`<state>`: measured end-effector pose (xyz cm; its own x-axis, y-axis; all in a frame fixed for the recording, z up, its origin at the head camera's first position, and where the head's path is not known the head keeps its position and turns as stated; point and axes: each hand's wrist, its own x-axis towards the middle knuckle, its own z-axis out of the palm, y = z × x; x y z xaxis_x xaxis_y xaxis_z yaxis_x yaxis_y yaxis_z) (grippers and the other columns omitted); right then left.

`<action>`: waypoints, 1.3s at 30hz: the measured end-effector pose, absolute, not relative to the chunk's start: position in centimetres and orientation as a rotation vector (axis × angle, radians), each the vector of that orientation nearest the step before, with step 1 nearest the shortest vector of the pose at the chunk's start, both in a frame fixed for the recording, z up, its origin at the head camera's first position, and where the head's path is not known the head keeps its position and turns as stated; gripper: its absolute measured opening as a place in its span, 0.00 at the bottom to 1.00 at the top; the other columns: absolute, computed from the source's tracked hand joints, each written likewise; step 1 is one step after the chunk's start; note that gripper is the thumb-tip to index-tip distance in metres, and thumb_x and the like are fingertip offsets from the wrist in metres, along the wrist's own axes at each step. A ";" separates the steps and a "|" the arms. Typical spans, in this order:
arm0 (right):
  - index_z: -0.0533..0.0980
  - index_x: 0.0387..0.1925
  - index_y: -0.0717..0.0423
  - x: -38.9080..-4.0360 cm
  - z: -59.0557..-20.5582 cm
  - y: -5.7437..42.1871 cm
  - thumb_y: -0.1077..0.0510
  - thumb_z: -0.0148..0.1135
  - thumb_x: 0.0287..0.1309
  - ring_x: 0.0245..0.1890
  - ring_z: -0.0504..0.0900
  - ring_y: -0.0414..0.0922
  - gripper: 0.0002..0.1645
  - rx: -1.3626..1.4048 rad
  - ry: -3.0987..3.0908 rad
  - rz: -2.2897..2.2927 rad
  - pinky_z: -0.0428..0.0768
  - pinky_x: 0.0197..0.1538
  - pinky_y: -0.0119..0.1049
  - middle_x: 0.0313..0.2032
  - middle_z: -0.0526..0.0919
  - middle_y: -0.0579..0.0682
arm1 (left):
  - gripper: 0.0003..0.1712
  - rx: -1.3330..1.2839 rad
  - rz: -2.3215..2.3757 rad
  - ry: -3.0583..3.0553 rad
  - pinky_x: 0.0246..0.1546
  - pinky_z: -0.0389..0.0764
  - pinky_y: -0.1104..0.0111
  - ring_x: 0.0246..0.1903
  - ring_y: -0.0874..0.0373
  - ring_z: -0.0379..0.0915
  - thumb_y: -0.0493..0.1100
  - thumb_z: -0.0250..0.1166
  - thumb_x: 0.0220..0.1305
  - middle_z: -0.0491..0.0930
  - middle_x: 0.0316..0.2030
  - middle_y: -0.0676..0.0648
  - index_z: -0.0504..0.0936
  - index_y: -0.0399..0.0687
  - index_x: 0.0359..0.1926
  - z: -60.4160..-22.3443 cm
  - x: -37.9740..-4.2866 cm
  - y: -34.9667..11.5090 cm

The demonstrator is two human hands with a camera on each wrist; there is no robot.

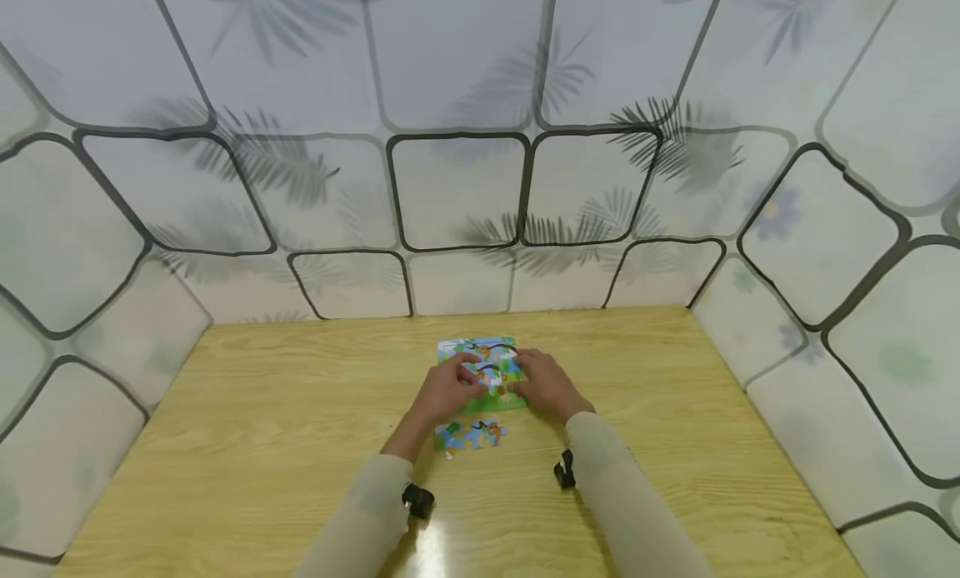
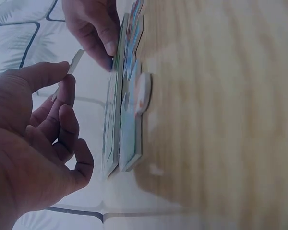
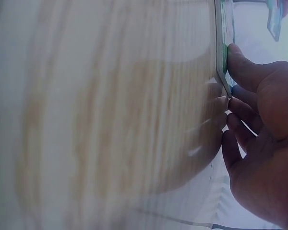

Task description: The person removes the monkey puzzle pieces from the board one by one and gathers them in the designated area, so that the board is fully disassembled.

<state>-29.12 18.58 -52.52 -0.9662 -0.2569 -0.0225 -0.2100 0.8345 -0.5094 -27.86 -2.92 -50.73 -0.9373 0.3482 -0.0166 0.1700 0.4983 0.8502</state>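
Note:
A jigsaw puzzle board [image 1: 491, 404] with a bright animal picture lies flat on the table, partly covered by both hands. Over its left side, my left hand [image 1: 444, 392] pinches a thin puzzle piece [image 2: 77, 61] between thumb and fingers, raised off the board in the left wrist view. My right hand [image 1: 551, 384] rests at the board's right edge, its thumb and fingertips touching it without lifting it. Several loose puzzle pieces [image 1: 491, 433] lie just in front of the board, some touching or overlapping one another.
The wooden table [image 1: 300, 411] carries the board and the pieces near its middle. Patterned fabric walls [image 1: 457, 191] rise behind the table and on both sides. A small black device [image 1: 418, 500] sits on the left wrist, and another black device [image 1: 565, 470] on the right.

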 end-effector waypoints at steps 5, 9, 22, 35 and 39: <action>0.70 0.63 0.62 -28.9 -52.1 18.7 0.50 0.65 0.60 0.69 0.64 0.58 0.34 -0.375 2.919 -0.794 0.63 0.69 0.53 0.69 0.66 0.56 | 0.24 0.529 1.362 2.568 0.30 0.77 0.68 0.25 0.62 0.76 0.46 0.66 0.62 0.83 0.33 0.53 0.74 0.48 0.58 -51.1 -27.0 -2.6; 0.69 0.64 0.62 -28.9 -52.0 18.9 0.49 0.63 0.62 0.68 0.64 0.58 0.34 -0.409 2.936 -0.752 0.63 0.69 0.53 0.69 0.66 0.55 | 0.24 0.569 1.313 2.565 0.28 0.76 0.68 0.24 0.63 0.75 0.45 0.67 0.60 0.82 0.32 0.53 0.75 0.48 0.57 -50.9 -26.4 -2.2; 0.69 0.64 0.62 -29.0 -52.2 18.7 0.50 0.61 0.63 0.68 0.65 0.60 0.31 -0.442 2.936 -0.675 0.63 0.69 0.54 0.68 0.67 0.57 | 0.22 0.719 1.135 2.498 0.39 0.79 0.64 0.28 0.66 0.77 0.45 0.69 0.60 0.83 0.31 0.54 0.76 0.48 0.54 -50.7 -24.2 -1.0; 0.69 0.63 0.63 -29.0 -52.3 18.8 0.51 0.61 0.64 0.67 0.65 0.61 0.31 -0.465 2.949 -0.666 0.64 0.68 0.54 0.68 0.67 0.59 | 0.13 0.781 0.660 2.812 0.52 0.67 0.35 0.35 0.61 0.79 0.49 0.71 0.55 0.81 0.23 0.62 0.85 0.54 0.41 -51.1 -24.0 1.2; 0.68 0.64 0.63 -29.0 -52.3 18.7 0.50 0.61 0.64 0.67 0.65 0.61 0.32 -0.453 2.947 -0.667 0.63 0.69 0.54 0.68 0.66 0.58 | 0.16 0.795 0.558 2.848 0.46 0.67 0.48 0.37 0.60 0.76 0.54 0.70 0.54 0.81 0.28 0.61 0.84 0.57 0.43 -51.0 -23.8 1.6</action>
